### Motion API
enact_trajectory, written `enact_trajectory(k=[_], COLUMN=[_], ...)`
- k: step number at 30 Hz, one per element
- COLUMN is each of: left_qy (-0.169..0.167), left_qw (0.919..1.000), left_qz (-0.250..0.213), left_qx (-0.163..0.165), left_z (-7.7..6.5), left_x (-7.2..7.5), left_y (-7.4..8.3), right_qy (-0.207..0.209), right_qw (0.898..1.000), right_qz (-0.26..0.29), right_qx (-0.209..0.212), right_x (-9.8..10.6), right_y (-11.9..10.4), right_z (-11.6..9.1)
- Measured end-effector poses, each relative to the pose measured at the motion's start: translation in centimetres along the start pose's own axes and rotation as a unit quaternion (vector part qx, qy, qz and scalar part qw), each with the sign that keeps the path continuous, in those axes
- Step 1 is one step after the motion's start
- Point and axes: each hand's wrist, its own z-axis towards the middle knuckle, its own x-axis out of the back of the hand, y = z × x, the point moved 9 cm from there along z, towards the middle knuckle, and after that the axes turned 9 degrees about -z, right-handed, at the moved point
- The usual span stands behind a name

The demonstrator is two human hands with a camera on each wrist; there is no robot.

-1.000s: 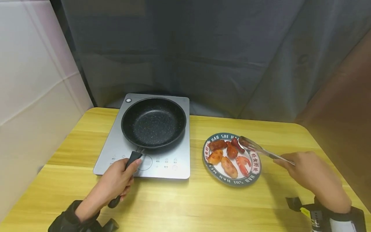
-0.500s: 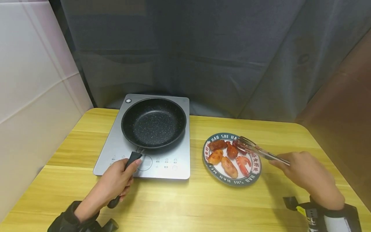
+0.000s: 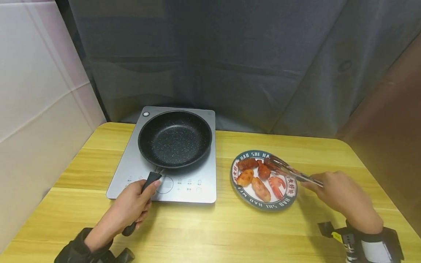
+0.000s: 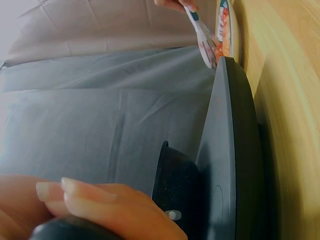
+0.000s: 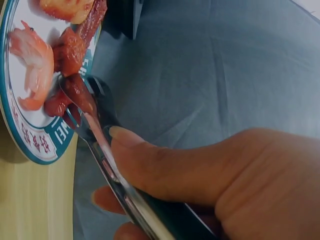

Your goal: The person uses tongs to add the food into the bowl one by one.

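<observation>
My left hand [image 3: 129, 206] grips the black handle of a speckled frying pan [image 3: 175, 140], fingers and thumb wrapped round it. Nothing lies inside the pan. Metal food tongs [image 3: 297, 173] are held in my right hand [image 3: 343, 199], with the thumb pressing one arm. Their tips reach over the far right of a round plate [image 3: 241, 195]. In the right wrist view the tong ends straddle a dark red piece of food [image 5: 56, 104]; whether they squeeze it I cannot tell. Beside it lie a small drumstick [image 3: 263, 171], a shrimp [image 3: 277, 187] and several browned pieces.
The pan rests on a silver induction cooker [image 3: 204, 193] at the left of the wooden table [image 3: 204, 233]. A dark curtain [image 3: 230, 65] hangs behind the table. A white wall [image 3: 42, 73] rises on the left, a brown one [image 3: 394, 109] on the right.
My right hand and the tongs have moved left and slightly down, bringing the tips over the dark red piece, with their ends drawing closer together. My left hand and the pan stay in place.
</observation>
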Motion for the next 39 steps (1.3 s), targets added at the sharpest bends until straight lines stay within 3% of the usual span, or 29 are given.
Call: enact_trajectory(k=[12, 29, 39], left_qy=[-0.004, -0.005, -0.005], left_qw=[1.0000, 0.9999, 1.0000], left_qz=[-0.003, -0.006, 0.003], left_qx=[0.000, 0.010, 0.005], left_z=[0.0, 0.0, -0.1], left_x=[-0.1, -0.1, 0.0], left_y=[0.2, 0.1, -0.1], right_qy=[0.024, -0.006, 0.028], right_qw=[1.000, 1.000, 0.999], right_qz=[-0.009, 0.028, 0.013], right_qx=[0.015, 0.007, 0.029], right_x=[0.6, -0.1, 0.0], right_y=[0.3, -0.4, -1.0], right_z=[0.1, 0.5, 1.1])
